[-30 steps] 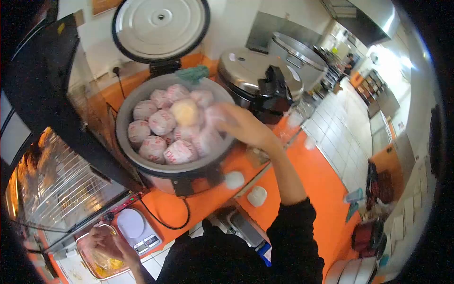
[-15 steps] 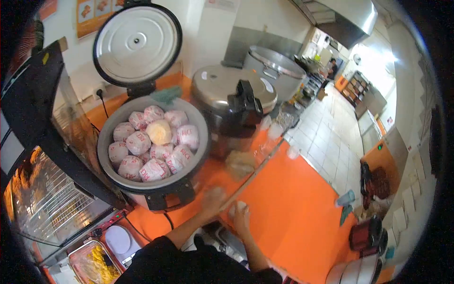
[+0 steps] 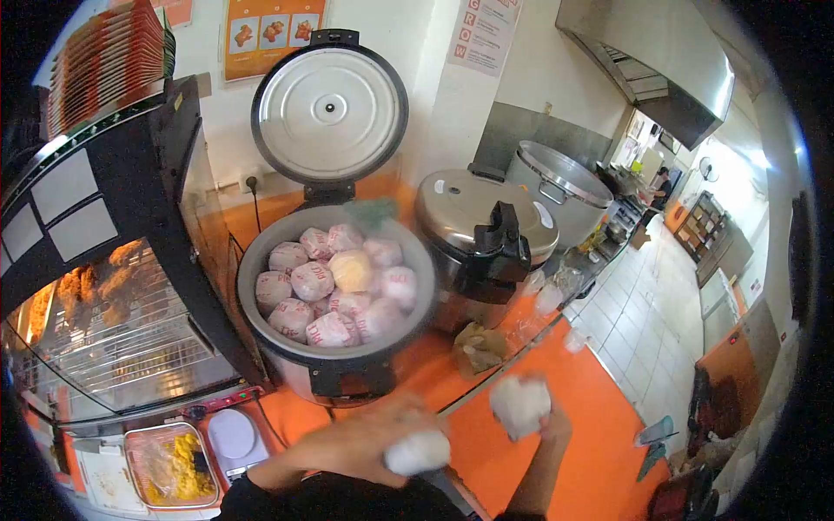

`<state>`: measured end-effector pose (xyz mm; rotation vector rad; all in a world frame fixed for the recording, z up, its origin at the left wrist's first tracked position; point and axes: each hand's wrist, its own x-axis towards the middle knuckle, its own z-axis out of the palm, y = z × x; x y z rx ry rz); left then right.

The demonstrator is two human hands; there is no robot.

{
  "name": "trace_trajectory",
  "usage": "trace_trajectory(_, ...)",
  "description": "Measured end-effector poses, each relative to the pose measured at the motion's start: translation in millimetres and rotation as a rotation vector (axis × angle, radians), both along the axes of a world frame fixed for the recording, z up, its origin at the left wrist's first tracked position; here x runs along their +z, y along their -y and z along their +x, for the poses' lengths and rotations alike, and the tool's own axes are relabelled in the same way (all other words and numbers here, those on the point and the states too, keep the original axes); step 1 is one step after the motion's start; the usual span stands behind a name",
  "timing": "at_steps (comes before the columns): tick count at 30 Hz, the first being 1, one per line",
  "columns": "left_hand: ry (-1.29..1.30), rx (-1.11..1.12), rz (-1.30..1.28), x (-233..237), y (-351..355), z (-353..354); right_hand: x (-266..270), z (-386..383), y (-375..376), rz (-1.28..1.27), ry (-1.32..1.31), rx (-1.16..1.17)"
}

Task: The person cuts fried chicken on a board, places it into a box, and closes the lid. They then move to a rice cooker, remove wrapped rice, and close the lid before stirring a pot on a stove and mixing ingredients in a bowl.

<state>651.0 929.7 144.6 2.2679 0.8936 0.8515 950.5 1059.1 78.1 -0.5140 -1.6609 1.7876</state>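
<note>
My left hand (image 3: pixel 360 441) is closed around a rounded white bundle (image 3: pixel 419 453), low in front of the cooker. In my right hand (image 3: pixel 556 424), over the orange counter, is a second white bundle (image 3: pixel 519 408), blurred and gripped from its right side. Close by to the upper left stands an open rice cooker (image 3: pixel 252 326), its lid (image 3: pixel 330 113) raised. Paper-wrapped bundles (image 3: pixel 313 280) with red print reading RICE fill its pot, with one yellowish wrapped bundle (image 3: pixel 352 271) on top.
A closed cooker (image 3: pixel 482 213) stands right of the open one, with a large metal pot (image 3: pixel 565 187) behind. A heated display case (image 3: pixel 130 304) is at left. A scale (image 3: pixel 233 434) and a tray of yellow food (image 3: pixel 174 473) sit below it. A person (image 3: pixel 662 187) stands far back.
The view has shifted, so the cookers sit farther right. My hands have moved apart and lower toward me, and white bundles now show clearly in both.
</note>
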Motion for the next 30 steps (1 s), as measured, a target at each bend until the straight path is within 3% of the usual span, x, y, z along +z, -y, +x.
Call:
trace_trajectory(2, -0.038, 0.374, 0.077, 44.1, 10.6, -25.0, 46.1, -55.1, -30.5, 0.252, -0.028, 0.12)
trace_trajectory(3, -0.088, 0.699, 0.1, 51.2, 10.2, -29.1, 74.5, -90.6, -39.1, 0.513, 0.05, 0.177)
trace_trajectory(5, -0.27, 1.028, 0.21, 53.1, -17.6, -48.7, 91.8, -149.1, -43.0, 0.527, 0.194, 0.192)
trace_trajectory(6, -0.421, 1.114, 0.221, 45.9, -36.4, -63.0, 98.3, -174.5, -40.8, 0.463, 0.27, 0.178)
trace_trajectory(8, -0.587, 1.165, -0.025, 37.0, -67.2, -85.0, 92.9, -220.2, -57.2, 0.992, 0.319, -0.04)
trace_trajectory(11, -0.796, 0.989, -0.255, 7.0, -100.3, -112.9, 54.1, -271.1, -83.8, 1.253, 0.534, -0.288)
trace_trajectory(13, -0.864, 0.912, -0.201, -0.9, -108.2, -125.2, 71.6, -278.3, -71.7, 1.132, 0.814, -0.073)
trace_trajectory(15, -0.86, 0.911, -0.053, 2.7, -103.3, -130.4, 89.1, -283.2, -78.9, 1.242, 0.888, 0.042)
trace_trajectory(17, -0.784, 0.977, 0.185, 25.9, -70.2, -123.0, 104.5, -283.1, -106.6, 1.585, 0.739, 0.062)
trace_trajectory(18, -0.715, 0.979, 0.2, 36.1, -55.8, -120.0, 144.1, -292.8, -102.9, 1.35, 1.117, 0.01)
trace_trajectory(20, -0.625, 0.959, 0.274, 47.4, -27.7, -113.7, 177.1, -305.2, -134.1, 1.468, 0.815, -0.184)
trace_trajectory(21, -0.602, 0.935, 0.331, 48.8, -13.9, -110.5, 189.9, -320.4, -163.8, 1.463, 0.853, -0.244)
trace_trajectory(25, -0.448, 0.652, 0.168, 52.2, 22.6, -115.5, 234.2, -385.5, -279.5, 1.279, 0.696, -0.493)
trace_trajectory(28, -0.185, 0.279, -0.005, 13.5, 38.2, -144.6, 237.2, -437.8, -368.0, 1.249, 0.483, -0.79)
trace_trajectory(30, -0.052, 0.322, -0.118, 7.6, 57.6, -154.8, 241.3, -457.2, -393.6, 1.181, 0.417, -0.931)
